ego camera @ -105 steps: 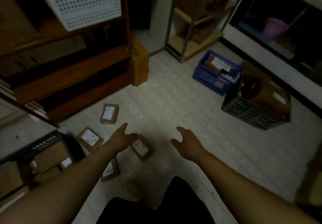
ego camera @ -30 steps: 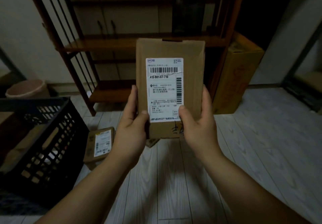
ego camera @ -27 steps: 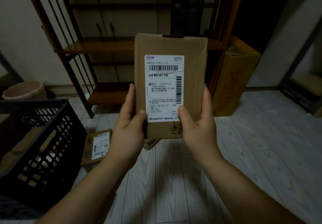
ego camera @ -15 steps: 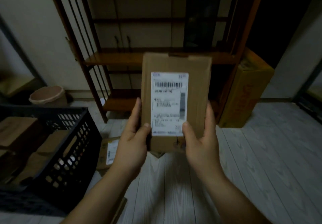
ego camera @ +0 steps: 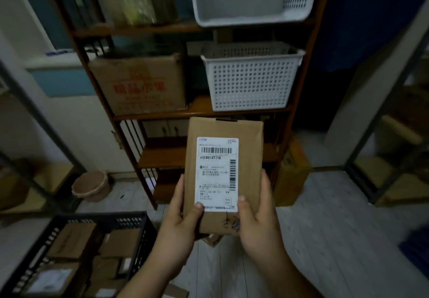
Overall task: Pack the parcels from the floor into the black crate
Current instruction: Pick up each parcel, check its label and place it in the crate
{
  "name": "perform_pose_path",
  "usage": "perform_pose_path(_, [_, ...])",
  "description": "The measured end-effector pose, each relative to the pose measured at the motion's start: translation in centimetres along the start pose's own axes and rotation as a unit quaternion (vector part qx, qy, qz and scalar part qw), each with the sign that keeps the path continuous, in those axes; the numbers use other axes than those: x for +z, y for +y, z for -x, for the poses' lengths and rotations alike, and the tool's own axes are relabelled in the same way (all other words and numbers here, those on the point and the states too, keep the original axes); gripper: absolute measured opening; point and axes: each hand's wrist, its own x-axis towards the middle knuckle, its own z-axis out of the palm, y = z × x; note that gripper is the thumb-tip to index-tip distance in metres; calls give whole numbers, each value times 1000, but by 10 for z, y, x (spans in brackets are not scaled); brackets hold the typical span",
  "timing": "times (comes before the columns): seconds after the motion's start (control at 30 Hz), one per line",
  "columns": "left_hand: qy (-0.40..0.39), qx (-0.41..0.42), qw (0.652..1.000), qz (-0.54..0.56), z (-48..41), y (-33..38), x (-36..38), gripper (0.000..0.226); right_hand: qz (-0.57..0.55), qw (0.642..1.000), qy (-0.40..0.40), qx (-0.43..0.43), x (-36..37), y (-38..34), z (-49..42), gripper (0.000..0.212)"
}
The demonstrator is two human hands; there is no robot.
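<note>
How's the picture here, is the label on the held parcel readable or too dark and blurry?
The head view is dim; the white label on the brown cardboard parcel is sharp, its large number readable, fine print not; the top wooden shelf looks smeared.
</note>
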Motion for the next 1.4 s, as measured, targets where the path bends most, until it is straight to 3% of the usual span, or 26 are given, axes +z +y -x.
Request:
perform_pose_path(0.17, [-35, 4, 998, -51, 62, 114, -21, 58, -25, 999, -24, 42, -26, -125, 49, 72])
perform_pose_path(0.33, [-58, -36, 997, -47, 120, 176, -43, 49, -97, 995, 17, 32, -49, -210, 59, 76])
perform_pose_path(0.47, [13, -24, 999, -37, 157, 206, -64, 48, -169, 985, -1, 32, -40, -252, 71, 70])
perform_pose_path(0.63, [109, 13, 993, -41, 176, 228, -121, 23, -179, 983, -40, -3, -15, -290, 90, 80])
perform_pose_path(0.83, [184, 27, 982, 26, 181, 239, -213, 22, -164, 985, -50, -5, 75, -307, 113, 58])
perform_pose_path(0.93, [209, 26, 977, 26, 185, 227, -260, 14, -162, 985, -53, 4, 132, -307, 129, 60])
perform_pose_path(1.1, [212, 14, 977, 24, 188, 207, -336, 26, -141, 987, -79, 27, 215, -300, 154, 81])
perform_pose_path(1.27, [344, 20, 936, 77, 165, 193, -393, 35, -85, 992, -74, 53, 275, -282, 156, 54])
perform_pose_path(1.33, [335, 17, 938, 91, 151, 185, -409, 38, -63, 993, -83, 54, 294, -271, 152, 53])
perform_pose_path(1.4, [286, 11, 957, 40, 134, 176, -424, 57, -45, 992, -108, 44, 312, -259, 145, 57])
